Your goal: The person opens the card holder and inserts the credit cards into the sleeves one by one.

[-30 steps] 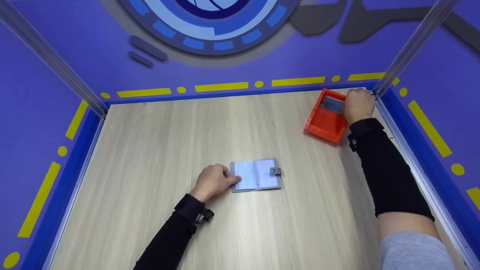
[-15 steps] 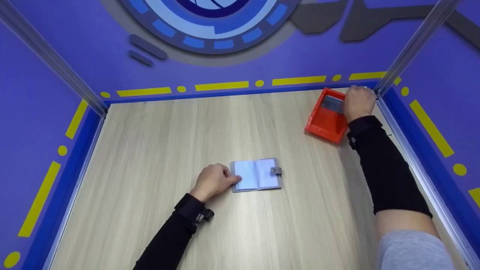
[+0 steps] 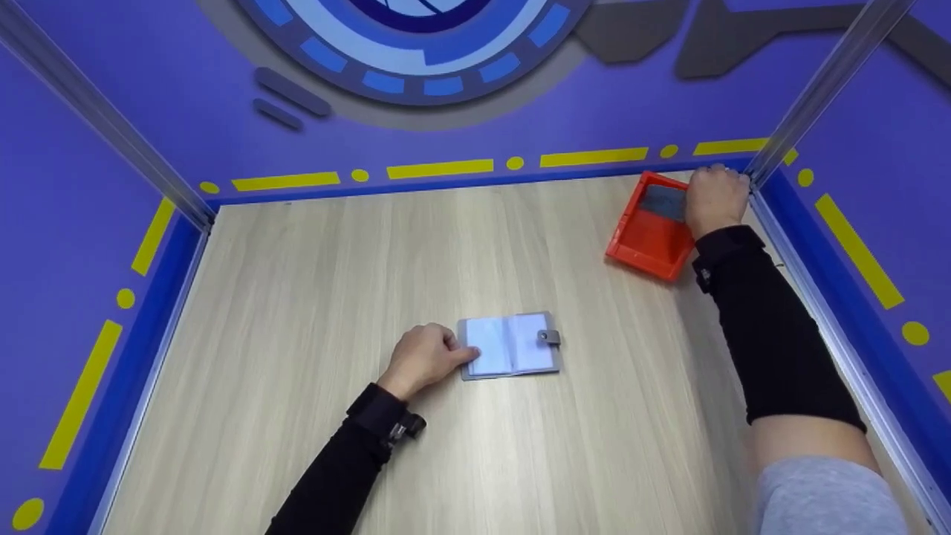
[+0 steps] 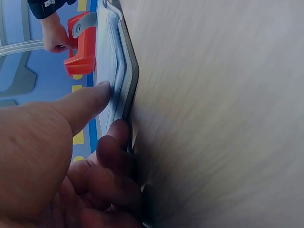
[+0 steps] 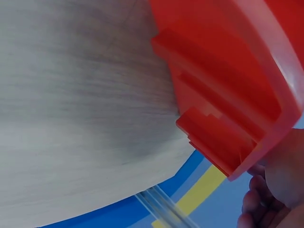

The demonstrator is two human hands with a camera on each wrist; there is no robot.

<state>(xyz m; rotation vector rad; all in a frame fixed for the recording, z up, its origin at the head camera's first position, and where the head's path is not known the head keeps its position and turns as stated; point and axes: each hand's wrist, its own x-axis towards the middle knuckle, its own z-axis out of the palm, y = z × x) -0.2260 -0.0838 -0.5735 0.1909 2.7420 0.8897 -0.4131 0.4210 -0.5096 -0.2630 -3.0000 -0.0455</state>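
An open grey card holder (image 3: 510, 345) with pale plastic sleeves and a snap strap lies flat on the table. My left hand (image 3: 423, 360) pinches its left edge. In the left wrist view the thumb (image 4: 92, 100) presses on the top, and the index fingertip (image 4: 118, 130) sits against the underside edge. Farther off at the right, my right hand (image 3: 717, 197) is over the right side of a red bin (image 3: 654, 245). Dark grey flat cards (image 3: 663, 202) lie in the bin's far end. The bin wall hides the right thumb and index tips; other fingers (image 5: 259, 202) look curled.
The wooden table (image 3: 334, 275) is bounded by a blue-purple back wall (image 3: 446, 141) and side walls. A metal corner post (image 3: 810, 96) stands just behind the right hand.
The right hand shifts very slightly over the bin, and the visible part of the grey cards differs a little. The left hand and card holder keep their places.
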